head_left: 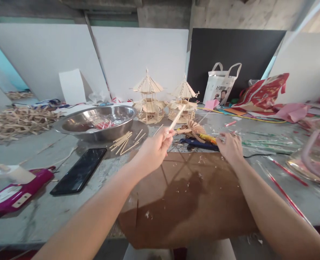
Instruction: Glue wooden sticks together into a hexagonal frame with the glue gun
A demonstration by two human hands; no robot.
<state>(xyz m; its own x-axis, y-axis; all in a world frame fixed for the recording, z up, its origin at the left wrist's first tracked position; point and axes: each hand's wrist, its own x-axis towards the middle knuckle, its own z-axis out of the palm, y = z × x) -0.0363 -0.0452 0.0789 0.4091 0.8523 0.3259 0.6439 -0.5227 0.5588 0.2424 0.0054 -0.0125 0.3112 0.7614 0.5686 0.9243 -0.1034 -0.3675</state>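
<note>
Sticks [178, 117], pale, straight and wooden, jut toward one o'clock from the left hand [156, 145], closed around them. At its three o'clock, the right hand [231, 146] curls beside a yellow object [207, 138]; whether it grips, I cannot tell. A stick-built pagoda [147, 86] stands at twelve, a smooth brown sheet [187, 213] at five.

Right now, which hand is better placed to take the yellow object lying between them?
Probably the right hand: its fingertips are right by the yellow object, though contact is unclear. The left hand already grips a pale wooden piece.
</note>
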